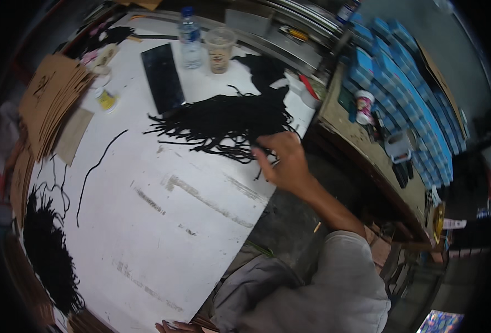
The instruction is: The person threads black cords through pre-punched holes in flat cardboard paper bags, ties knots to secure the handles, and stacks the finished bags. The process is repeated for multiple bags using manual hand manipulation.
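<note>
A thick heap of black cords [218, 119] lies across the far right of the white table. My right hand [284, 161] reaches its near right end, with thumb and fingers closed around some cords there. At the table's near edge, low in view, my left hand [178, 327] shows only in part; its fingers lie stretched out and I see nothing in them. One single black cord [97, 165] is laid out on the left of the table. A second bundle of black cords [48, 252] lies at the left edge.
Behind the heap stand a black phone-like slab [163, 79], a water bottle [190, 41] and a plastic cup [219, 53]. Brown cardboard sheets [51, 100] lean at the left beside a small yellow-labelled jar [105, 100]. Stacked blue boxes [401, 83] fill the side bench at right.
</note>
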A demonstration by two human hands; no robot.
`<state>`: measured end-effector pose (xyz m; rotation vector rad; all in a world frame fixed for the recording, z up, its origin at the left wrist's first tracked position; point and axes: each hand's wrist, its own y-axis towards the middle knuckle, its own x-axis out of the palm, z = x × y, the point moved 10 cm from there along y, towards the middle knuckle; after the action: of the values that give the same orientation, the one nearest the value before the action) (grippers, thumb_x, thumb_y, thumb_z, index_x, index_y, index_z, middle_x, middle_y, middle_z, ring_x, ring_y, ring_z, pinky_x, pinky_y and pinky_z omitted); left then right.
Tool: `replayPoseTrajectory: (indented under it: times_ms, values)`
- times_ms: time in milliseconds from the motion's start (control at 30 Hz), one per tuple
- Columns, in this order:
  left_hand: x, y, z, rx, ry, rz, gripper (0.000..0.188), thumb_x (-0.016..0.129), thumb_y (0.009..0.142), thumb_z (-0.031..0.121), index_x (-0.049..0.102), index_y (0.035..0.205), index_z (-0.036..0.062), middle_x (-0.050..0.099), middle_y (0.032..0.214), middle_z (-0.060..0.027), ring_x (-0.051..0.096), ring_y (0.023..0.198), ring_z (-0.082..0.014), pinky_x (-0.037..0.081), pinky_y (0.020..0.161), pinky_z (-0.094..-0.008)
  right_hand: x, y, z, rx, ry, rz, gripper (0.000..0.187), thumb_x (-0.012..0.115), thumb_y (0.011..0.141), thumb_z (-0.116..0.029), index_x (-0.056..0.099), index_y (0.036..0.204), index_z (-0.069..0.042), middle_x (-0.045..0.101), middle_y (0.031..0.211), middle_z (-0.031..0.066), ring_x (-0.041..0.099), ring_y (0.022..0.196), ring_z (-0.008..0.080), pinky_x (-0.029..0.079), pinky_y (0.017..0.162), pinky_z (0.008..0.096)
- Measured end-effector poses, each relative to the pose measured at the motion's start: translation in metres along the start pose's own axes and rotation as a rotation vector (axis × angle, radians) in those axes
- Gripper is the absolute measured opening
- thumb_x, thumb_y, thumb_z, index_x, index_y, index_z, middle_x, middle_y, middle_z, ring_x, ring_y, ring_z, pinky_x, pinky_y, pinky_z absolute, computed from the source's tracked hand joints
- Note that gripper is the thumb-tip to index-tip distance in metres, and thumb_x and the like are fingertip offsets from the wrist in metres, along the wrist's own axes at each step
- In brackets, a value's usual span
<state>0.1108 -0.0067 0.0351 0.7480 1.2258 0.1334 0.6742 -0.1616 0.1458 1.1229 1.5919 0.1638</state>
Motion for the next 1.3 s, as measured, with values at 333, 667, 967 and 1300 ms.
replayPoseTrajectory:
  times_ms: [333, 667, 967, 1300]
  values:
    - [0.007, 0.003, 0.006, 0.045, -0.135, -0.134, 0.040, 0.055, 0.108, 0.034, 0.063, 0.122, -0.0036, 0.059, 0.133, -0.0282, 0.058, 0.121, -0.0444, 0.047, 0.101, -0.0566, -0.234, -0.163, 0.164, 0.608, -0.781, 0.622, 0.046, 0.077, 0.090, -0.027, 0.063, 0.121, 0.003, 0.063, 0.109, 0.0224, 0.064, 0.096, 0.0350, 0.051, 0.086, 0.0461]
    - [0.020, -0.008, -0.006, -0.054, -0.177, -0.213, 0.042, 0.057, 0.106, 0.031, 0.059, 0.126, -0.0058, 0.055, 0.137, -0.0276, 0.054, 0.126, -0.0427, 0.045, 0.105, -0.0546, -0.367, -0.320, 0.263, 0.959, -0.784, 0.211, 0.066, 0.070, 0.095, -0.049, 0.059, 0.135, 0.003, 0.064, 0.127, 0.0243, 0.061, 0.121, 0.0435, 0.042, 0.106, 0.0531]
    - [0.024, 0.015, -0.005, -0.147, -0.419, -0.153, 0.043, 0.070, 0.097, 0.009, 0.054, 0.134, -0.0061, 0.056, 0.136, -0.0243, 0.055, 0.126, -0.0380, 0.042, 0.110, -0.0474, -0.188, -0.221, 0.061, 0.692, -0.011, 0.393, 0.036, 0.059, 0.107, -0.020, 0.064, 0.130, 0.006, 0.068, 0.127, 0.0188, 0.063, 0.118, 0.0229, 0.047, 0.102, 0.0350]
    - [-0.038, 0.116, 0.172, 0.295, -1.418, -0.631, 0.087, 0.082, 0.086, 0.008, 0.036, 0.159, -0.0015, 0.047, 0.156, -0.0284, 0.055, 0.139, -0.0358, 0.049, 0.110, -0.0435, 0.032, -0.117, -0.224, 0.900, 1.550, -1.167, 0.047, 0.053, 0.110, -0.038, 0.059, 0.129, 0.005, 0.066, 0.089, 0.0112, 0.054, 0.049, 0.0150, 0.041, 0.042, 0.0267]
